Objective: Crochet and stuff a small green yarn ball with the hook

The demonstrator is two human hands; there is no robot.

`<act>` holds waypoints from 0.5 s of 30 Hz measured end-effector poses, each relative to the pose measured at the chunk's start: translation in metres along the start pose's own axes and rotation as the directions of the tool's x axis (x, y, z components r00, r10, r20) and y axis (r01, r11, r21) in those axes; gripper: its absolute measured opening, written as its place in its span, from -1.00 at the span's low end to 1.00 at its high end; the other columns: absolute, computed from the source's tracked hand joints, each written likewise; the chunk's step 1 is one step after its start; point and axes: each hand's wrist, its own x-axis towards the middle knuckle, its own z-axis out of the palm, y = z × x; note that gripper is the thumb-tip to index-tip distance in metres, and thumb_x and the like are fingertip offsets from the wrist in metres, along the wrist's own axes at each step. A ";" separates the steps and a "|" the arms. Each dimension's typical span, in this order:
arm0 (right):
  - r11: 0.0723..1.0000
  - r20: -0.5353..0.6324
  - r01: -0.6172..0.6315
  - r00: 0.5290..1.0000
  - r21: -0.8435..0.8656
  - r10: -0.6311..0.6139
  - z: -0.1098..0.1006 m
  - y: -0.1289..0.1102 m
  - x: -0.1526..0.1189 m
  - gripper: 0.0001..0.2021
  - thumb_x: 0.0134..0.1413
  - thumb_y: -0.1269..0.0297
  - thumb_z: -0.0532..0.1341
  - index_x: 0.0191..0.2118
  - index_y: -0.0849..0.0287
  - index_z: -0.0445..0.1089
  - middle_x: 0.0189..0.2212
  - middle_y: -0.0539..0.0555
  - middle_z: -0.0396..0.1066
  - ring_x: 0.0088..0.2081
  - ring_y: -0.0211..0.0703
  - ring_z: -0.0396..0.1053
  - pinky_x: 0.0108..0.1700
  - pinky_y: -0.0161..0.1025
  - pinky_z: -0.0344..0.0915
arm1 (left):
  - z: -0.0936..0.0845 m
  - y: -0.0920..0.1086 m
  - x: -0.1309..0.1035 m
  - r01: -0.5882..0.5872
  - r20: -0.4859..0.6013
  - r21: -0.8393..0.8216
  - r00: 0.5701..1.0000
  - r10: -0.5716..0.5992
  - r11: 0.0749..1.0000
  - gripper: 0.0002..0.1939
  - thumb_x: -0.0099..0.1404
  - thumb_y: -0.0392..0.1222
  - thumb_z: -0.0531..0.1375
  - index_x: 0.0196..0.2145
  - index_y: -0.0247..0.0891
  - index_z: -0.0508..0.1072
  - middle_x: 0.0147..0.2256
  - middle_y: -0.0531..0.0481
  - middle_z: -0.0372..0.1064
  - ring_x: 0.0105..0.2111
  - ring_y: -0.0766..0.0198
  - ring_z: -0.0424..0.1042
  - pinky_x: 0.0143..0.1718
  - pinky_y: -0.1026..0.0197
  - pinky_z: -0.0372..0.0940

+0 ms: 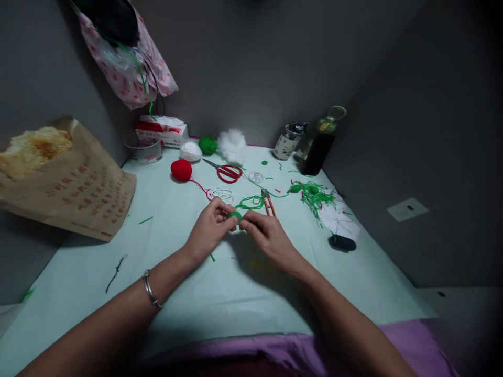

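My left hand (214, 225) pinches a small green yarn piece (235, 215) between thumb and fingers above the middle of the table. Close against its right edge, the fingers of my right hand (267, 235) are pressed together; whatever they grip is hidden. Just beyond the hands lies a loose coil of green yarn (251, 202). Orange-handled thread snips (269, 203) rest beside it, points away from me. Farther back are red-handled scissors (228, 173), a red yarn ball (181, 170), a white yarn ball (190, 151) and a green yarn ball (207, 145).
White stuffing (231, 145) sits by the back wall. At right stand a pen cup (286, 142) and a bottle (327, 124), near a heap of green yarn scraps (316, 196) and a dark cylinder (342, 243). A paper bag with bread (86, 188) looms at left.
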 end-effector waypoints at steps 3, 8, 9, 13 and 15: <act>0.991 -0.024 0.040 0.999 -0.131 -0.044 0.010 -0.001 -0.003 -0.80 0.27 0.34 0.07 -0.41 0.14 0.31 -0.56 -0.06 0.20 -0.50 -0.26 0.11 -0.38 -0.30 0.03 | 0.002 -0.005 0.001 -0.023 -0.070 0.013 0.997 0.024 1.000 -0.75 0.04 -0.34 0.37 -0.40 -0.21 0.34 -0.37 0.11 0.43 -0.42 0.35 0.38 -0.33 0.25 0.29; 0.991 -0.084 -0.043 0.996 -0.125 0.032 0.012 0.002 0.001 -0.77 0.26 0.26 0.11 -0.45 0.14 0.29 -0.60 -0.10 0.18 -0.54 -0.29 0.09 -0.43 -0.31 0.01 | 0.003 -0.007 -0.001 0.003 -0.046 -0.041 0.999 -0.005 0.999 -0.76 0.12 -0.21 0.37 -0.37 -0.21 0.34 -0.37 0.11 0.42 -0.45 0.34 0.42 -0.33 0.21 0.35; 0.992 -0.109 -0.061 0.993 -0.109 0.049 0.011 0.003 0.002 -0.75 0.25 0.23 0.12 -0.47 0.14 0.28 -0.61 -0.11 0.16 -0.55 -0.30 0.07 -0.45 -0.32 0.00 | 0.003 -0.007 -0.002 0.004 -0.033 -0.056 0.999 -0.006 0.998 -0.75 0.14 -0.18 0.37 -0.36 -0.21 0.34 -0.35 0.10 0.43 -0.44 0.34 0.44 -0.30 0.20 0.37; 0.994 -0.189 -0.089 0.979 -0.070 0.074 0.004 0.008 0.006 -0.71 0.20 0.20 0.18 -0.53 0.14 0.22 -0.64 -0.13 0.11 -0.56 -0.32 0.03 -0.47 -0.32 -0.03 | 0.003 -0.003 -0.005 0.011 0.027 -0.092 1.000 -0.009 0.996 -0.76 0.22 -0.11 0.35 -0.30 -0.21 0.36 -0.32 0.07 0.46 -0.37 0.30 0.50 -0.22 0.18 0.39; 0.993 -0.206 -0.098 0.975 -0.066 0.083 0.003 0.011 0.006 -0.67 0.19 0.17 0.20 -0.55 0.14 0.20 -0.64 -0.14 0.08 -0.55 -0.33 0.02 -0.47 -0.32 -0.05 | 0.003 -0.003 -0.005 0.019 0.046 -0.094 0.999 -0.015 0.995 -0.76 0.23 -0.11 0.36 -0.29 -0.21 0.37 -0.34 0.07 0.47 -0.36 0.28 0.51 -0.21 0.17 0.39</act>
